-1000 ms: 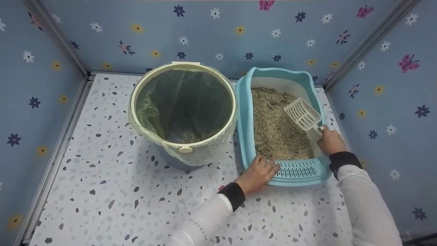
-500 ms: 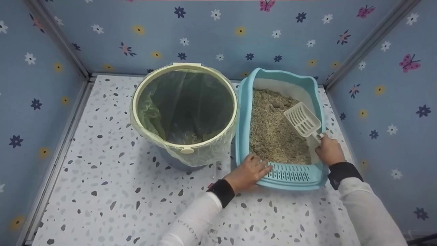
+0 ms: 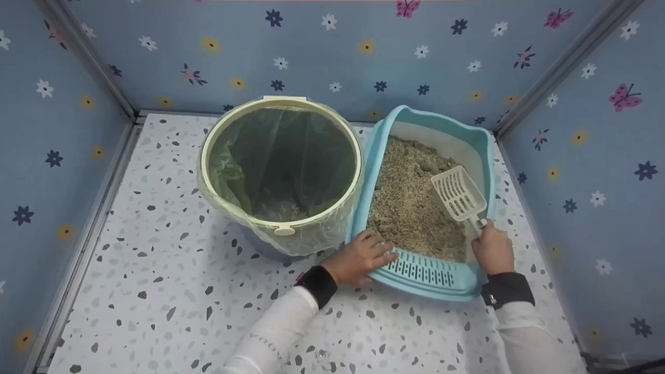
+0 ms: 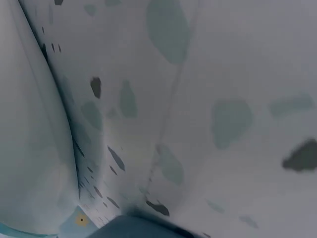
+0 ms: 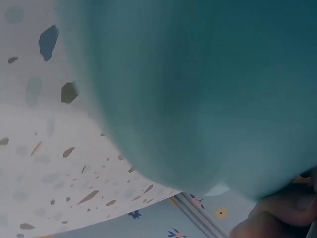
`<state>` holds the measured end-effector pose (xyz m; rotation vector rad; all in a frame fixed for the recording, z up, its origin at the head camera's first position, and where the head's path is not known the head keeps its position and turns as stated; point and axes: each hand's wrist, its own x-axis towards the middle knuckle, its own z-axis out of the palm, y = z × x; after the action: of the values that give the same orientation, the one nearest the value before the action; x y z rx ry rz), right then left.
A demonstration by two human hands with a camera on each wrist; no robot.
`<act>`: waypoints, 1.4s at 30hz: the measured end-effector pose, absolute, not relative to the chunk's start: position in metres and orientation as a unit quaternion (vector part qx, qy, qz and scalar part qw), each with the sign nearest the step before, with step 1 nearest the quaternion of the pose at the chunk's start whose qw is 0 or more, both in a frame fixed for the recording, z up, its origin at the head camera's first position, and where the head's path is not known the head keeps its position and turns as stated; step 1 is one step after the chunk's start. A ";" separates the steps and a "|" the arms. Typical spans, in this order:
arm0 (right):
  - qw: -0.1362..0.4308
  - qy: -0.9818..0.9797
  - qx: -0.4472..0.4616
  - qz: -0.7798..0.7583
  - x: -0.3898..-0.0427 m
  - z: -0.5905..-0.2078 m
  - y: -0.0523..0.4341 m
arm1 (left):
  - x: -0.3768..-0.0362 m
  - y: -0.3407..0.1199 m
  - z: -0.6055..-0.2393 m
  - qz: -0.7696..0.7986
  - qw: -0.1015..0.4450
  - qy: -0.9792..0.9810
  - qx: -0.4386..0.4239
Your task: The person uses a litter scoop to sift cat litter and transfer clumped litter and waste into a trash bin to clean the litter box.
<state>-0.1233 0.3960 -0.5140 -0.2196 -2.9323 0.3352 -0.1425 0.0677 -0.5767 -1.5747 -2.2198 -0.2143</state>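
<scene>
The right hand (image 3: 491,252) is gripping the handle of the white slotted litter scoop (image 3: 458,195) at the lower right of the blue litter tray (image 3: 423,270), the scoop's long axis running up and left from the grip, its blade lying over the litter (image 3: 410,202). The left hand (image 3: 358,258) is resting on the tray's near left corner, fingers spread flat over the slotted step. The tray is sitting skewed, its left rim touching the lined bin (image 3: 280,171) at frame centre. The bin's mouth is lying to the scoop's left, across the litter. The tray's far right corner is sitting near the flowered wall (image 3: 597,156); open speckled floor (image 3: 156,270) lies at lower left.
</scene>
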 end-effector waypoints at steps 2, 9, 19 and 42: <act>0.099 -0.986 -0.073 0.115 -0.119 -0.515 0.391 | -0.144 0.063 -0.577 -0.079 0.207 -0.793 -0.567; 0.094 -0.984 -0.091 0.123 -0.110 -0.515 0.381 | -0.148 0.054 -0.579 -0.116 0.235 -0.778 -0.571; 0.011 -0.987 -0.069 0.147 -0.116 -0.495 0.394 | -0.130 0.064 -0.561 -0.023 0.145 -0.844 -0.516; 0.051 -0.988 -0.117 0.089 -0.217 -0.475 0.440 | -0.073 0.181 -0.560 0.062 0.081 -0.871 -0.480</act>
<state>-0.2174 0.4402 -0.4745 -0.3550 -3.0062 0.2694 -0.0730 0.1811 -0.5601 -1.4358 -2.6045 0.1840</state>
